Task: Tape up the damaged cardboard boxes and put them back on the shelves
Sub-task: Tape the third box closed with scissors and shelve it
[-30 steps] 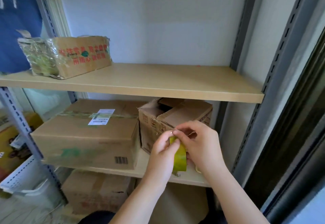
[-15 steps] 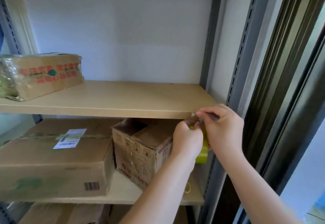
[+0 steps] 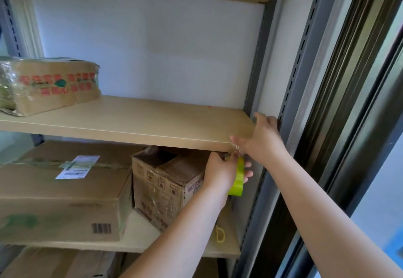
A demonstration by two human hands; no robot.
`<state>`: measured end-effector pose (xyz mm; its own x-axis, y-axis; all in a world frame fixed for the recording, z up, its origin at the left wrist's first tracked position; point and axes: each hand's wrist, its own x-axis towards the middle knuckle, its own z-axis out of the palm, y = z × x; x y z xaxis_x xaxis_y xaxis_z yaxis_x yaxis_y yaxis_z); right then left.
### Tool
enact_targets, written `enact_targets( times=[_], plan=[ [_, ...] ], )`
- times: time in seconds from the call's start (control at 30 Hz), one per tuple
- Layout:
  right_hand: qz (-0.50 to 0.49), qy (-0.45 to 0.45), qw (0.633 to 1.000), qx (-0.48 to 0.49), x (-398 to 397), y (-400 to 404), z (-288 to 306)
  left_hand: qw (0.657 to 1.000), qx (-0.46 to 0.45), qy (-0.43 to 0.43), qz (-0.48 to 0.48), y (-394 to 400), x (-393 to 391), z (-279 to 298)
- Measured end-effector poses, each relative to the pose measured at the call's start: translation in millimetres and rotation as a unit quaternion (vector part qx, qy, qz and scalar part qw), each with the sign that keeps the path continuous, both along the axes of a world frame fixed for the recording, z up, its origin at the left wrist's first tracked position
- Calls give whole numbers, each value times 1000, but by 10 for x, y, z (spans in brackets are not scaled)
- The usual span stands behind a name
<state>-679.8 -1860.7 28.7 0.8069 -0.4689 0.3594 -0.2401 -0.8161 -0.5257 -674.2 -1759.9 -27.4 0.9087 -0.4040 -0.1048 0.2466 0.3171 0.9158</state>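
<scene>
My left hand (image 3: 219, 174) grips a yellow-green tape roll (image 3: 239, 177) just under the right front corner of the middle shelf board (image 3: 135, 123). A short strip of clear tape runs from the roll up to the board's edge. My right hand (image 3: 262, 139) lies spread over that corner, thumb along the front edge on the tape's end. Behind the left hand, on the lower shelf, stands a small worn cardboard box (image 3: 165, 184) with its top flaps open and torn.
A large sealed carton (image 3: 61, 197) with a white label fills the lower shelf's left side. A plastic-wrapped box (image 3: 52, 83) with red print sits left on the middle shelf. A small yellow loop (image 3: 220, 234) lies on the lower shelf. Grey slotted uprights (image 3: 290, 94) stand at right.
Both hands rose with the roll from in front of the lower shelf to the middle board's corner. My right hand left the roll and spread over the corner.
</scene>
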Motion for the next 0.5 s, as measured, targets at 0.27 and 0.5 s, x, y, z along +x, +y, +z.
enact_targets(
  times=[0.27, 0.5],
  plan=[
    [-10, -44, 996, -73, -33, 140, 75, 984, 114, -112, 76, 182, -60, -191],
    [170, -282, 902, -279, -696, 943, -1374, 818, 348, -348, 298, 1060, 228, -1015]
  ],
)
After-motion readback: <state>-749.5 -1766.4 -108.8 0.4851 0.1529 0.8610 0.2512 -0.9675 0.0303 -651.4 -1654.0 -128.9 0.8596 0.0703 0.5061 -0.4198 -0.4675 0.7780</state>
